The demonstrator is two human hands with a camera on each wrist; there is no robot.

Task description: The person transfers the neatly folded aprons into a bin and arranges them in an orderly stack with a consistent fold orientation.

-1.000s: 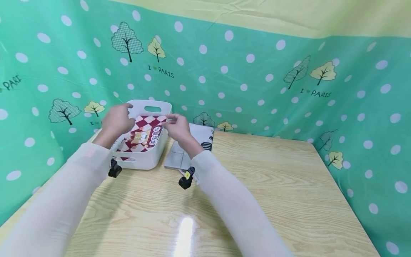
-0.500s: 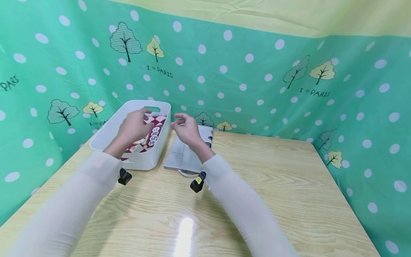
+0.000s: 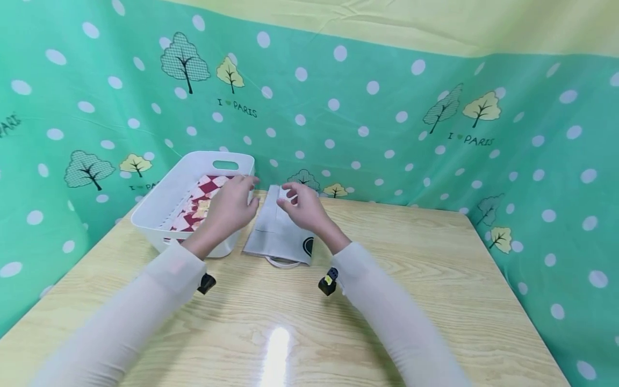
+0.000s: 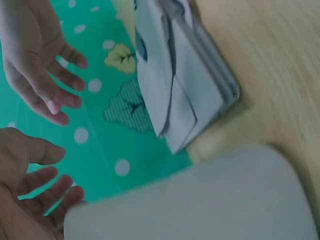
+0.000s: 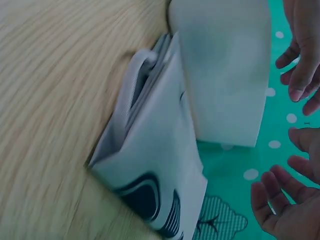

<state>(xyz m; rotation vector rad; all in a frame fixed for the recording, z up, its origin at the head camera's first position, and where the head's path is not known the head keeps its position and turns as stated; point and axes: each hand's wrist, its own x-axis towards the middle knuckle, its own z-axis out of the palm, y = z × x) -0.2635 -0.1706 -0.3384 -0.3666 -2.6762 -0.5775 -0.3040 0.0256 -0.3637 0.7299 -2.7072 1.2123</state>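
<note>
My left hand [image 3: 233, 205] is over the right side of a white plastic basket [image 3: 164, 196], fingers relaxed and holding nothing. Inside the basket lies a flat red-and-white checkered package [image 3: 209, 187] with a cartoon animal on it, partly hidden by that hand. Beside the basket, a folded light grey fabric tote bag [image 3: 276, 239] lies on the table, its loop handle [image 3: 282, 263] sticking out toward me. My right hand [image 3: 306, 208] hovers above the bag's far part, fingers loosely bent with nothing in them. Both wrist views show the hands facing each other, apart from the bag [image 4: 185, 95].
The wooden table [image 3: 411, 269] extends to the right and toward me. A green dotted curtain [image 3: 367, 134] with printed trees closes off the back and both sides. The basket wall [image 5: 225, 75] stands close along the bag.
Both hands have moved to the right, the left from the basket's far left toward its right side, the right from the basket's edge to above the tote bag. Basket and bag stay in place.
</note>
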